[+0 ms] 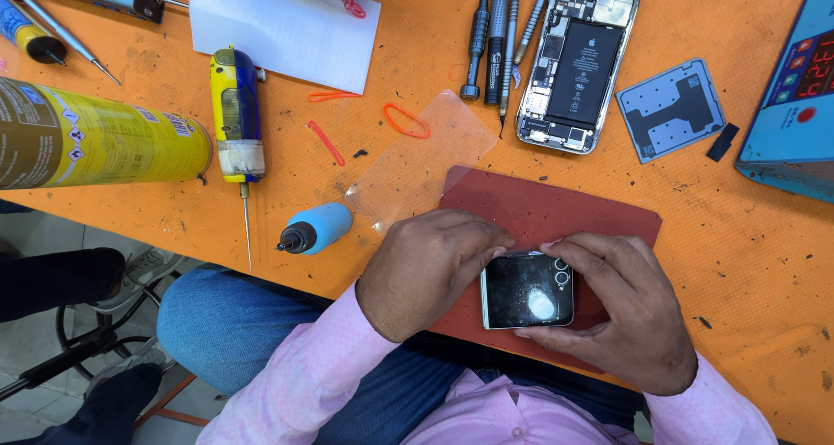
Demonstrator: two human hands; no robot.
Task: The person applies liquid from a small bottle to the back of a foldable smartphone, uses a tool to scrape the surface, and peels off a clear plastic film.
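Your left hand (pixel 430 267) and right hand (pixel 621 310) both clasp a small square folded phone with a dark glass cover and two camera rings (pixel 527 289), fingers closed around its edges, thumbs on the top rim. It sits over a dark red rectangular mat (pixel 547 210) at the near edge of a scuffed orange work table (pixel 747 254). Just left of the mat lie a clear plastic film (pixel 421 154) and a blue-capped squeeze bottle (pixel 315 228). Farther back you have an opened smartphone with exposed black battery (pixel 580 59), a row of grey precision screwdrivers (pixel 495 37), a yellow spray can on its side (pixel 95 137) and a white paper sheet (pixel 282 28). Below the table edge, pale floor tiles and a black stool frame show.
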